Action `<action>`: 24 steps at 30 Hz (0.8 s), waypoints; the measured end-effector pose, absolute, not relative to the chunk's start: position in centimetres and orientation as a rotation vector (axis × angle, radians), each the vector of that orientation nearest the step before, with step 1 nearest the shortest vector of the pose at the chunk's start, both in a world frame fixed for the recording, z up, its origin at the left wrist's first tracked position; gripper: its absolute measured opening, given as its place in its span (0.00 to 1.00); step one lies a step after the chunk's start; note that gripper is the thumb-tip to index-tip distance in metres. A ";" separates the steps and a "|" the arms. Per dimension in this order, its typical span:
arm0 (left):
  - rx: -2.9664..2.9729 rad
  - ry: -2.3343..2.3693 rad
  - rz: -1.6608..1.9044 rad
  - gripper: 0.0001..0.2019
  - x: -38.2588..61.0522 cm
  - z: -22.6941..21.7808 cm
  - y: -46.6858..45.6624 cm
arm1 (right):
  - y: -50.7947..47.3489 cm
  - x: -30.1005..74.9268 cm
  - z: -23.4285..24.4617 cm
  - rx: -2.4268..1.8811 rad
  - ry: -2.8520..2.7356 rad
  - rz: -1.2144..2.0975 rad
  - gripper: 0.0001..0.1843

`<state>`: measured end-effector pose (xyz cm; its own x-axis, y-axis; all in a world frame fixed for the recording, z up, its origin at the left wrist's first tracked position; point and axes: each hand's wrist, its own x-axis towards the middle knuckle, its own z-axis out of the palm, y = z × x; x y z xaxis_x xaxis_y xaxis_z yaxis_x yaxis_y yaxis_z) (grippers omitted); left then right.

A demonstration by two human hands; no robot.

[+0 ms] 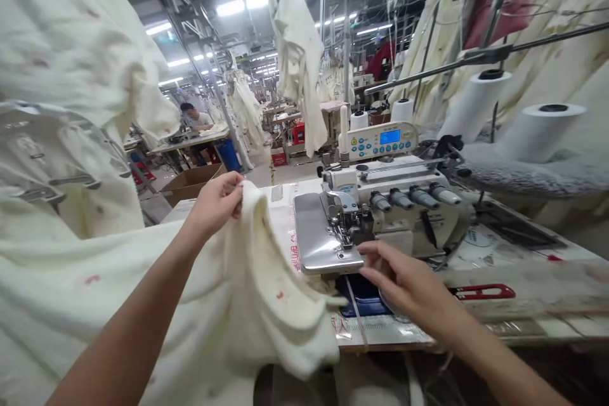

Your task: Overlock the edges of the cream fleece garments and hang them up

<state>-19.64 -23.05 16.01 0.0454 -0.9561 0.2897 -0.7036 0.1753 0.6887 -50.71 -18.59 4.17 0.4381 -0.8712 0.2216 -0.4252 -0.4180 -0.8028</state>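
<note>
My left hand [216, 203] pinches the upper edge of a cream garment [240, 292] with small reddish marks. The cloth hangs from these fingers in a curved, opened fold and spreads across the left side. To its right stands a white overlock sewing machine [404, 212] with a shiny metal cloth plate [314, 235]. Beside the front right corner of that plate is my right hand [404, 279], its thumb and fingers apart and nothing visible between them. The fold's lower end lies close to the front of the machine, slightly blurred.
Red-handled thread snips [485, 292] lie on the table right of my right hand. Behind the machine stand white thread cones [545, 133] under a metal rod [438, 70]. Cream garments [299, 44] hang around. A cardboard box [188, 184] and a seated person [197, 117] are further back.
</note>
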 end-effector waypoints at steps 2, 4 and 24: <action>1.499 -1.729 -0.489 0.08 -20.8 16.6 -23.8 | -18.2 -48.1 2.7 -2.200 1.072 -0.930 0.17; 1.440 -1.759 -0.537 0.08 -21.3 17.3 -23.2 | -17.5 -45.6 0.8 -2.362 0.959 -0.835 0.28; 1.727 -1.558 -0.591 0.14 -16.5 17.0 -19.8 | -15.6 -50.4 3.7 -1.973 0.751 -0.543 0.13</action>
<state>-16.55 -19.81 17.04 0.1623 -0.9781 0.1302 -0.6454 -0.0054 0.7638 -50.37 -15.59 3.67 0.7159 -0.6945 0.0715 -0.2859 -0.3850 -0.8775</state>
